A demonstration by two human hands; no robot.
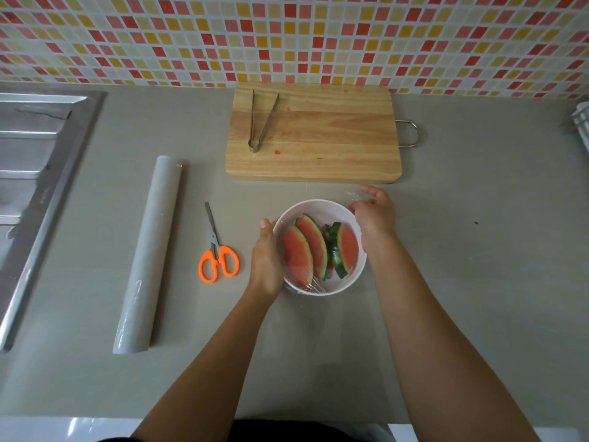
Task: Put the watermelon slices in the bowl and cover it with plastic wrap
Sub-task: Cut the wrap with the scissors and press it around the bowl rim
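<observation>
White bowl of watermelon slices between left hand and right hand, both gripping plastic wrap.

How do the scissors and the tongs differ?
The scissors lie on the bare counter, left of the bowl; the tongs lie on the cutting board. The scissors have orange handles and are shut; the tongs are all metal with arms spread apart. Both are untouched by the hands.
</observation>
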